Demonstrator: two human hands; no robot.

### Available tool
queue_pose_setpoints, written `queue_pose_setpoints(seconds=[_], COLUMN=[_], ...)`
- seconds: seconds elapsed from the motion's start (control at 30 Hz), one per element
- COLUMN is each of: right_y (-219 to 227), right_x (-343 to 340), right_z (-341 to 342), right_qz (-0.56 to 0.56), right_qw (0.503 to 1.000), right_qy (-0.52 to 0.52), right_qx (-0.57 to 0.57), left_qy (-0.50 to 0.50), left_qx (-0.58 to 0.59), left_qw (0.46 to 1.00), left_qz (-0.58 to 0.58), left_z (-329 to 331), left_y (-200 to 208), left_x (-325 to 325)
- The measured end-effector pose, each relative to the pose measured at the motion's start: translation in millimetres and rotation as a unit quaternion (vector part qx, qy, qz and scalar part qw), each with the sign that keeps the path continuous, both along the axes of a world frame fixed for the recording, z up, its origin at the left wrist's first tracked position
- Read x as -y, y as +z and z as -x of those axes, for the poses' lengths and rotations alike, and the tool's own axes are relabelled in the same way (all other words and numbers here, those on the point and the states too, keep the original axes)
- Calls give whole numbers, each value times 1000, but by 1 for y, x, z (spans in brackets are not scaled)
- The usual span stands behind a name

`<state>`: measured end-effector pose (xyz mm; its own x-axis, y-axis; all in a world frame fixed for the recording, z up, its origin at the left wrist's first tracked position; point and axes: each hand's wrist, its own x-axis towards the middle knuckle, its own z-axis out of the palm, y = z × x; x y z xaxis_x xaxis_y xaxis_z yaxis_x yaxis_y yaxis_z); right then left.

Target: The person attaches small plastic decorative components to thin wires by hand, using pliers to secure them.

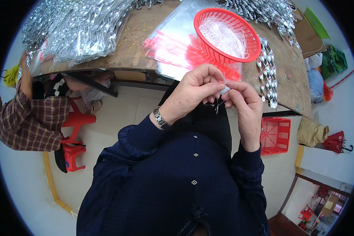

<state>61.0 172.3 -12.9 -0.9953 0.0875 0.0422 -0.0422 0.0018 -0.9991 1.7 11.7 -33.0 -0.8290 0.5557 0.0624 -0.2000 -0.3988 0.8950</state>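
My left hand (194,92) and my right hand (246,104) meet in front of my body, just off the table's near edge. Between their fingertips is a small silvery-white piece (225,90), mostly covered by the fingers. My right thumb and fingers pinch it. The left thumb and forefinger are pressed together beside it on what looks like a thin thread. A dark, thin end (217,109) dangles below the fingers. Nearest on the table is a red plastic basket (254,35) with a tangle of fine white thread (224,35) inside.
Clear plastic bags with red printing (173,51) lie under the basket. Silver twisted ornaments (268,72) hang over the table edge at right; a large heap (86,31) covers the left. A person in a checked shirt (31,122) sits left, by red stools (74,155). A red crate (277,135) stands right.
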Motion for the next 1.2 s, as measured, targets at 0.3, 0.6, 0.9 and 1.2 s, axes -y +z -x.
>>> queue_pose_setpoints(seconds=[0.3,0.6,0.9,1.2], right_y=[1,0,-2,-4], right_x=[0,-2,-1,1], right_z=[1,0,1,2], right_qz=[5,-65,-41,-28], right_qw=[1000,997,997,982], right_qy=[-3,-3,-29,-129], right_qx=[-6,-41,-59,-136], left_qy=[-40,-47,-48,-24], left_qx=[-37,-40,-72,34], left_qw=[998,997,990,995], left_qz=[14,41,107,89], left_z=[-2,-3,-2,-3], left_y=[1,-2,-5,-8], left_x=[1,1,3,6])
